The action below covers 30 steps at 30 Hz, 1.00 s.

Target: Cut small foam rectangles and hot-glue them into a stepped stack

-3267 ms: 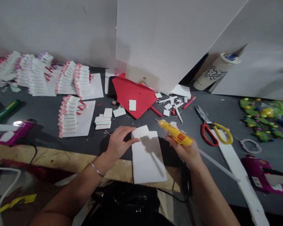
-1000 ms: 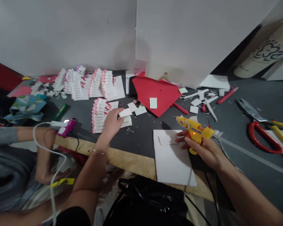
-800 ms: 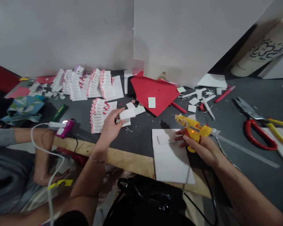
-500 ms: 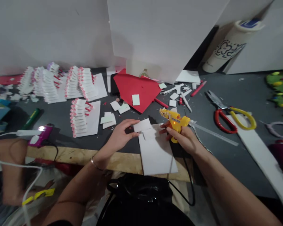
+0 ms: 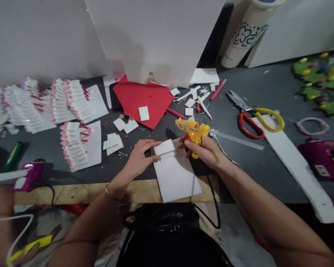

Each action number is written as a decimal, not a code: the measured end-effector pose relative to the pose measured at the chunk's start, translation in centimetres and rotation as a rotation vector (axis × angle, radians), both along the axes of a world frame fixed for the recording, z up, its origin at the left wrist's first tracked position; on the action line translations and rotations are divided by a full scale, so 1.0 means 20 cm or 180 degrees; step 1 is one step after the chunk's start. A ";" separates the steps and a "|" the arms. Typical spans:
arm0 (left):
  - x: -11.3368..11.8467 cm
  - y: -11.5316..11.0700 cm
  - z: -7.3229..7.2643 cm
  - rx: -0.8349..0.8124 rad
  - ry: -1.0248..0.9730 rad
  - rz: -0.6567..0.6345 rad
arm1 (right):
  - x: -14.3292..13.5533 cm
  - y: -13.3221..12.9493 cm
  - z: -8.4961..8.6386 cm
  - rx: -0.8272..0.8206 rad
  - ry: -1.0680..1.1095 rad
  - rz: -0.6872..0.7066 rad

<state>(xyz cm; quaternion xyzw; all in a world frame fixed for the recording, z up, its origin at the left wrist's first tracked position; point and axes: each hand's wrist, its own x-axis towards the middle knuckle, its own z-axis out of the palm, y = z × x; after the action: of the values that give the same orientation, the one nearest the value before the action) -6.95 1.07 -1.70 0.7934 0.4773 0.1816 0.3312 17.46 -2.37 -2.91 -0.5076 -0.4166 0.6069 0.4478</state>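
Note:
My left hand (image 5: 141, 155) pinches the left end of a small white foam-board rectangle (image 5: 164, 147). That piece lies over the upper part of a larger white board (image 5: 178, 180), which overhangs the table's front edge. My right hand (image 5: 207, 150) is wrapped round the handle of a yellow hot glue gun (image 5: 194, 129); its nozzle points left and a small light glows on its body. A clear glue stick (image 5: 239, 140) trails out of the gun's back. Some right fingertips are near the board's upper right corner; whether they touch it I cannot tell.
Small white pieces (image 5: 113, 144) lie left of my hands. Further left are boards with layered white and pink strips (image 5: 75, 146). Behind is red sheet (image 5: 144, 102) with scraps. Red-and-yellow-handled snips (image 5: 247, 111), a purple power block (image 5: 324, 159) and a white tumbler (image 5: 239, 40) stand right.
The small white piece has come down onto the larger board, covering the upright-looking bit there, with my left hand still on it. The whole view has shifted to the right.

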 end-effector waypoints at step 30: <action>0.01 0.01 -0.04 -0.0004 0.0162 0.0063 | 0.03 0.00 0.02 0.0188 -0.0155 0.0122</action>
<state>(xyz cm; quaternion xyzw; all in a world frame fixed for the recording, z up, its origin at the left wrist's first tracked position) -6.66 1.22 -2.60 0.7928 0.4936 0.1644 0.3176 17.97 -2.28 -2.42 -0.5007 -0.4547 0.5903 0.4405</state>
